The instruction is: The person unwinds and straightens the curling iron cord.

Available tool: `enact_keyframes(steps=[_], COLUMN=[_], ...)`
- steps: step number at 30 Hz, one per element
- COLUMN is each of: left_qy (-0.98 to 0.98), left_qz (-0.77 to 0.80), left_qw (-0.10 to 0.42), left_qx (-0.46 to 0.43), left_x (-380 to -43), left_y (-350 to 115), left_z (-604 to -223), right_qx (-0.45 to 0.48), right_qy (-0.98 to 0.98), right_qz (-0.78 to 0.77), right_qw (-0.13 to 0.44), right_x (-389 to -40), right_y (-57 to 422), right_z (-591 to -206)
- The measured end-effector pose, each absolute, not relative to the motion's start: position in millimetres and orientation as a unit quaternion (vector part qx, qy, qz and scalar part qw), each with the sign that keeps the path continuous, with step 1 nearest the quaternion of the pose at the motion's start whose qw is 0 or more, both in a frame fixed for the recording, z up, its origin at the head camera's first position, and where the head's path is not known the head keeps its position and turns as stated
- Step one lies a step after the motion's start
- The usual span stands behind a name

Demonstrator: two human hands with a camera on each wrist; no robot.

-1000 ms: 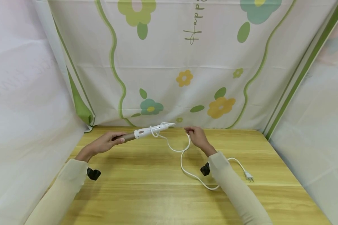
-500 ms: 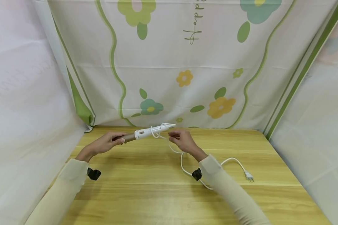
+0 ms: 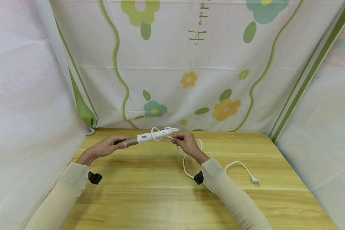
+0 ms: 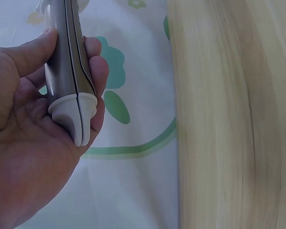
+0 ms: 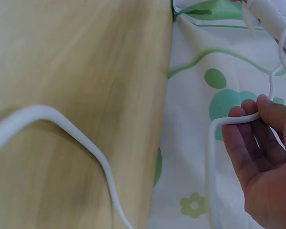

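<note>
My left hand (image 3: 103,147) grips the brown barrel of a hair straightener (image 3: 145,137), raised above the back of the table with its white handle pointing right. In the left wrist view, the fingers and thumb wrap round the barrel (image 4: 66,71) near its pale split tip (image 4: 78,117). A loop of the white cord (image 3: 156,138) circles the handle. My right hand (image 3: 187,144), just right of the handle end, pinches the cord between thumb and fingers. In the right wrist view, the pinched cord (image 5: 229,120) runs over the fingers and hangs down.
The rest of the cord curves over the wooden table (image 3: 149,198) and passes under the right forearm. Its two-pin plug (image 3: 254,179) lies at the right. Flowered cloth (image 3: 161,64) hangs behind the table and along both sides.
My right hand has moved left toward the handle and now pinches the cord, lifting part of it. The cord loop on the handle has shifted slightly. My left hand stays nearly still.
</note>
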State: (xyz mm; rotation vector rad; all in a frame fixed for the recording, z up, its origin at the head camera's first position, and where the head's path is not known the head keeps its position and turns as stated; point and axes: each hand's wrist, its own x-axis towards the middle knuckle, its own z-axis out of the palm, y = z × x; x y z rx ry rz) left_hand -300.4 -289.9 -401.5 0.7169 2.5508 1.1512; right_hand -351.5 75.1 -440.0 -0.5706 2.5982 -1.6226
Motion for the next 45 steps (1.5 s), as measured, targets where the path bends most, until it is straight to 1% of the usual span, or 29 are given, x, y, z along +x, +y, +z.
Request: enact_keyframes(steps=[3, 9, 16, 23, 28, 34, 40, 43, 45], left_qy=[0.876, 0.878, 0.872, 0.861, 0.841, 0.797, 0.791, 0.805, 0.816], left_qz=[0.390, 0.373, 0.397, 0.446, 0.489, 0.559, 0.576, 0.567, 0.561], left_qw=[0.131, 0.128, 0.113, 0.126, 0.141, 0.166, 0.160, 0.142, 0.122], left_qx=[0.252, 0.270, 0.261, 0.210, 0.183, 0.157, 0.130, 0.097, 0.072], left_x=[-300.5, -302.1, -297.4, -279.3, -266.0, -254.0, -242.1, -234.3, -229.3], left_y=[-290.3, -293.0, -309.2, -328.9, -338.5, -342.9, -343.0, -344.1, -344.9], left_z=[-401.4, -404.7, -418.1, -435.4, -441.4, -452.4, -467.6, -472.7, -474.9], right_qx=[-0.165, -0.169, -0.167, -0.162, -0.135, -0.115, -0.118, -0.115, -0.111], right_qy=[0.823, 0.797, 0.768, 0.764, 0.776, 0.810, 0.843, 0.854, 0.862], right_qz=[-0.544, -0.578, -0.614, -0.621, -0.612, -0.567, -0.511, -0.491, -0.479], right_qw=[-0.002, -0.050, -0.067, -0.070, -0.071, -0.099, -0.121, -0.127, -0.120], right_x=[-353.5, -353.9, -354.4, -361.6, -365.9, -370.4, -374.6, -374.7, -374.7], right_y=[79.8, 90.9, 104.7, 119.3, 126.8, 125.4, 118.9, 115.9, 113.8], right_z=[-430.5, -414.4, -405.1, -413.1, -419.9, -432.4, -447.5, -451.9, -454.8])
